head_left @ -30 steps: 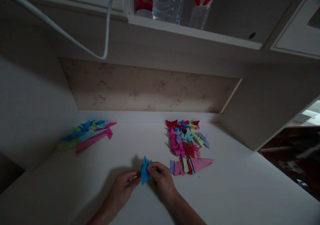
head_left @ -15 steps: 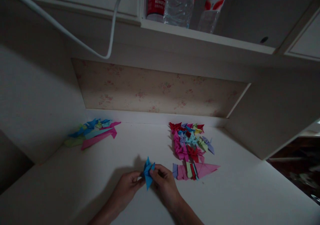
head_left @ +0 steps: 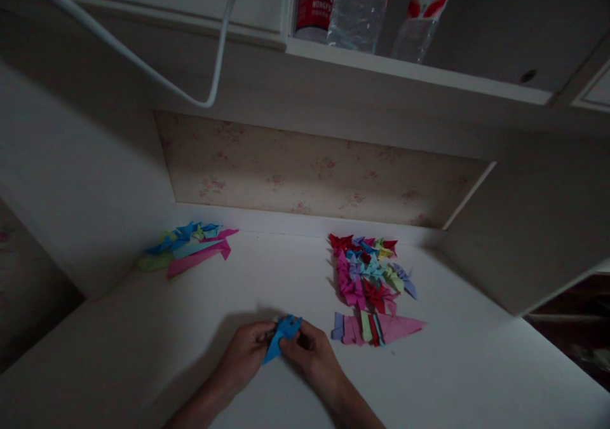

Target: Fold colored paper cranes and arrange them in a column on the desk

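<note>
Between my two hands, a little above the white desk (head_left: 267,267), is a blue origami crane (head_left: 277,342), its long flat part pointing down toward me. My left hand (head_left: 246,351) pinches its left side, fingers closed. From the right, my right hand (head_left: 312,353) grips it with the thumb on its front face. Some of the fingertips behind the paper are hidden. Just right of my right hand lies a row of folded paper pieces (head_left: 394,329) in pink, purple, green and red. Behind that row sits a pile of colourful folded paper cranes (head_left: 352,289).
Folded papers in blue, green and pink (head_left: 195,260) lie at the back left by the side panel. Plastic bottles (head_left: 357,13) stand on the shelf (head_left: 419,76) above. A white curved lamp arm or cable (head_left: 157,79) hangs at upper left. Floral wallpaper (head_left: 305,168) covers the back.
The blue crane has been turned in my fingers: its points stood up and down before, now its flat part slants down-left. My view has shifted slightly left.
</note>
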A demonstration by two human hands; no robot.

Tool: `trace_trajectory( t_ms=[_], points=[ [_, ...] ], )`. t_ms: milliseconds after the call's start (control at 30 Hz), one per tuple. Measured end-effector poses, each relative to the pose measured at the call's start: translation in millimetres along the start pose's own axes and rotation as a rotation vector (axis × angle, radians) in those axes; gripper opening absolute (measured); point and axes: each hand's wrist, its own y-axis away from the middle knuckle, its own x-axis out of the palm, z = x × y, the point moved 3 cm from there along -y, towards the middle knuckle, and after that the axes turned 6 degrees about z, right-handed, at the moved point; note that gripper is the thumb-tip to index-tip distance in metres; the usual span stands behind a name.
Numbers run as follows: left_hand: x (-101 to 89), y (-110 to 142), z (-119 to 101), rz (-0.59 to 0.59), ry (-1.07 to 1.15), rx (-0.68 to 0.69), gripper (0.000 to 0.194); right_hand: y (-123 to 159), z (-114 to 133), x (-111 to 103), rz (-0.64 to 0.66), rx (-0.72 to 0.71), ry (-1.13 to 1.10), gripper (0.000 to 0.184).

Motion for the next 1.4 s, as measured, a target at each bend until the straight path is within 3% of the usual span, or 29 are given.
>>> trace_trajectory(
  t_ms=[167, 333, 467, 700, 867, 1100, 1200, 1333, 1400],
  points=[
    [-0.7, -1, 2, 0.020, -0.013, -0.007, 0.028, -1, -1, 1, -0.023, -0.009, -0.045, 0.029],
    [-2.4, -5, 14, 0.009, -0.028, 0.001, 0.036, -3, -13, -6, -0.131, -0.049, -0.100, 0.029],
    [-5.8, -8, 23, 0.008, -0.051, -0.011, 0.037, -8, -16, -10, -0.186, -0.066, -0.151, 0.039],
    [-6.4, -8, 29, 0.018, -0.006, -0.004, 0.035, -4, 7, -2, -0.016, -0.058, -0.114, 0.035],
    [-5.7, -8, 27, 0.031, 0.008, -0.030, 0.037, -2, 7, -1, 0.056, -0.062, -0.148, 0.044],
    [0.5, -8, 11, 0.144, 0.000, -0.012, 0.034, 2, 3, -1, -0.001, -0.031, -0.004, 0.028],
    [0.4, -8, 12, 0.130, -0.002, -0.016, 0.032, 2, 1, 0, -0.013, -0.019, -0.013, 0.025],
    [-1.6, -6, 17, 0.062, -0.031, -0.018, 0.031, 2, -5, 1, -0.013, 0.007, -0.109, 0.060],
    [-1.4, -5, 18, 0.063, -0.013, -0.012, 0.031, 2, -8, 1, -0.011, 0.005, -0.126, 0.063]
  ],
)
